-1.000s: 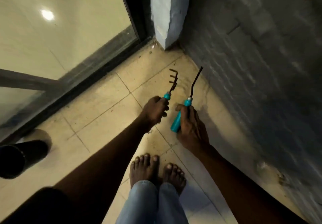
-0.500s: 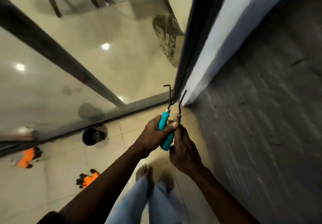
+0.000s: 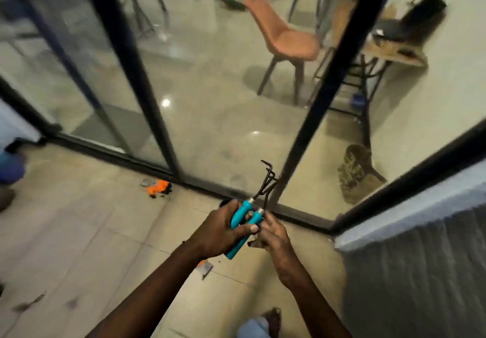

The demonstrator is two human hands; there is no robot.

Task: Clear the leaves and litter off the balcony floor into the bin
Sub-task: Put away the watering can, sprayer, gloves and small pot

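Note:
My left hand (image 3: 221, 231) grips two teal-handled garden tools together, thumb across both handles. One is a small hand rake (image 3: 264, 179) with bent dark prongs pointing up toward the glass door. The second tool's (image 3: 243, 237) dark shaft runs beside the rake. My right hand (image 3: 272, 235) sits against the right side of the handles with loosely curled fingers touching them. On the tiled balcony floor (image 3: 86, 232) lie a scrap of litter (image 3: 205, 268) below my left wrist and a dry twig or leaf (image 3: 29, 304) at the lower left. A dark round rim (image 3: 223, 202), mostly hidden, shows just above my left hand.
An orange and black glove (image 3: 157, 187) lies by the sliding door track (image 3: 118, 154). Glass doors with black frames span the view, with a chair (image 3: 284, 37) indoors behind them. A grey wall (image 3: 420, 272) stands on the right. My foot (image 3: 273, 318) shows at the bottom.
I have turned left from the corner toward the glass doors. Both tools have come together into my left hand, and my right hand has loosened off its handle.

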